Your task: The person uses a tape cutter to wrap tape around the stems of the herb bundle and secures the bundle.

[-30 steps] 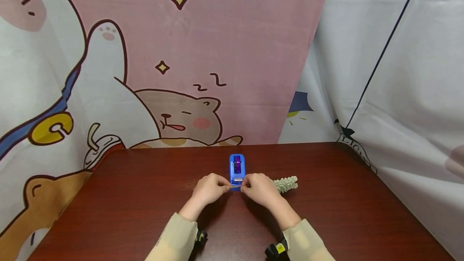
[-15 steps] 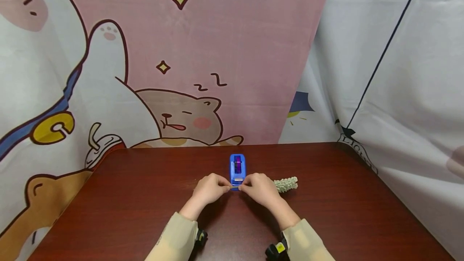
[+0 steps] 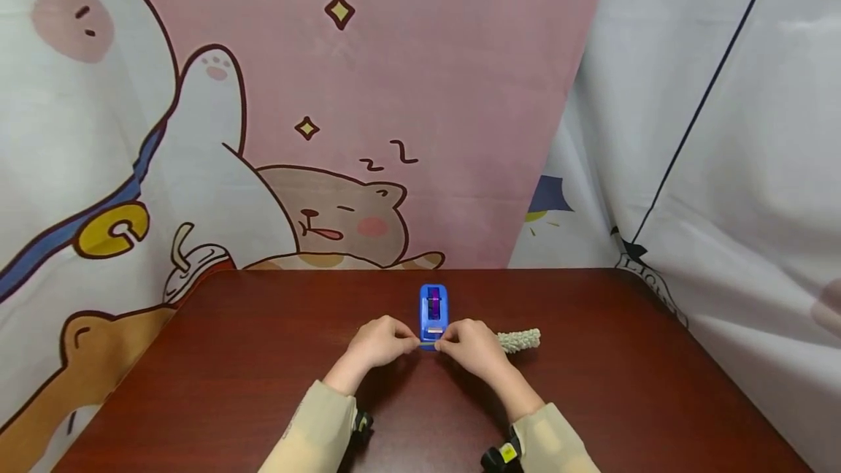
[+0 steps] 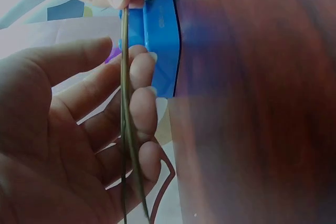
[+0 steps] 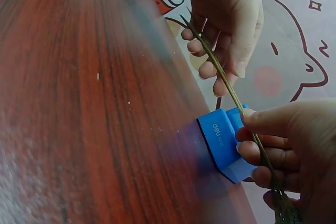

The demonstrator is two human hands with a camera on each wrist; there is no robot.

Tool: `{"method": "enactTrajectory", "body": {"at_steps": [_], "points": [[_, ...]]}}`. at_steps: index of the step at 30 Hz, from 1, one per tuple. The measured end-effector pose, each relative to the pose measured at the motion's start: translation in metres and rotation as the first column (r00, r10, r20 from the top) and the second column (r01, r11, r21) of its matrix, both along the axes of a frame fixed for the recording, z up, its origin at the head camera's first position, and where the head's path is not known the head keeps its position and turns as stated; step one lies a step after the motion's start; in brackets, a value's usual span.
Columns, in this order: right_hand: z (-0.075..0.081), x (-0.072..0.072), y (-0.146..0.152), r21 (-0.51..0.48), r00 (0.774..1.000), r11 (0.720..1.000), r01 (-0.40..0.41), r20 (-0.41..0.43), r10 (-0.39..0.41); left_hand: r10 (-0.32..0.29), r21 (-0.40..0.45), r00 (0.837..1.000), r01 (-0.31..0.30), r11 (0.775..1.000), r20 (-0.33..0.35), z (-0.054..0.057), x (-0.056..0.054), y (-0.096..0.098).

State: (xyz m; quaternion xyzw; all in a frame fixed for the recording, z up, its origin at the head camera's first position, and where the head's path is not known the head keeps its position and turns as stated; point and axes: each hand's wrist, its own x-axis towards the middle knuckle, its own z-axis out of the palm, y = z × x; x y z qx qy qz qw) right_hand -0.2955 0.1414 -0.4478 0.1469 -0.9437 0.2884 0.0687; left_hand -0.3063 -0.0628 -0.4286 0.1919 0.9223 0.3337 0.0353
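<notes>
My right hand [image 3: 471, 345] pinches a bundle of thin green-brown stems [image 5: 224, 77] between thumb and fingertips. The stems belong to a sprig with a pale, knobbly flower head [image 3: 519, 341], which sticks out past the right hand. At the other end my left hand [image 4: 79, 114] has its palm towards the stems, which lie across its loosely bent fingers. In the left wrist view the thumb stands apart from them. Straight behind the fingertips is a blue tape dispenser [image 3: 434, 305] with a purple roll in it, standing on the table; the hands overlap its near end.
The dark red-brown wooden table [image 3: 276, 356] runs back to a cloth backdrop [image 3: 460, 93] printed with cartoon animals. A white curtain [image 3: 723, 130] hangs along the right side. Black camera units [image 3: 501, 455] sit at both wrists.
The right fingertips have shifted slightly left, narrowing the gap to the left hand. The head view has moved a little; the dispenser stays in place on the table.
</notes>
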Motion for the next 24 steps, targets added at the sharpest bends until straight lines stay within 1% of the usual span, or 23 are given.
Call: {"method": "enactTrajectory", "body": {"at_steps": [2,9,13,18,24], "points": [[-0.001,0.000,0.000,0.000,1.000,1.000,0.004,-0.005,-0.004,-0.004,-0.007,1.000,0.004,1.000,-0.006,0.002,-0.001,0.000],[-0.002,0.000,0.000,0.005,1.000,1.000,-0.004,-0.023,0.004,0.017,-0.024,1.000,-0.018,1.000,-0.020,0.013,-0.007,-0.001],[-0.003,0.000,0.002,0.003,1.000,1.000,-0.011,-0.021,0.011,0.029,-0.030,0.999,-0.031,0.999,-0.045,0.016,-0.014,0.002],[-0.005,-0.001,0.003,0.006,0.999,1.000,-0.017,-0.040,0.017,0.067,0.020,0.994,-0.066,0.998,-0.087,0.017,-0.026,0.009],[-0.006,-0.001,0.004,0.004,0.998,1.000,-0.029,-0.056,0.030,0.094,0.103,0.988,-0.082,0.991,-0.122,0.014,-0.039,0.018]]}}
